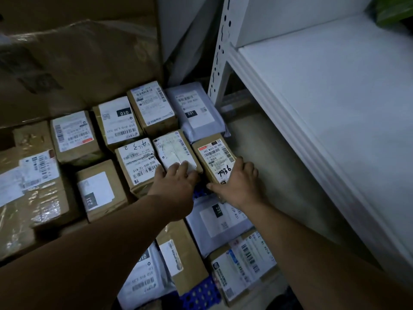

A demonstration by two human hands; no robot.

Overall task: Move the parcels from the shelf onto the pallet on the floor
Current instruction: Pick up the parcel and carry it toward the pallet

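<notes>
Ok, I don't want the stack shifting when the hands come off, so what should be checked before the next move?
1. Parcel marked 7936 lies flat in the row: ok.
2. Right hand holds its near right corner: ok.
3. Left hand rests on the white-taped parcel beside it: ok.
4. Those two parcels flush side by side: cannot tell, the hands cover their near ends.
5. Blue pallet under the parcels: ok.
6. More parcels left on the shelf: cannot tell, only part of it is in view.
</notes>
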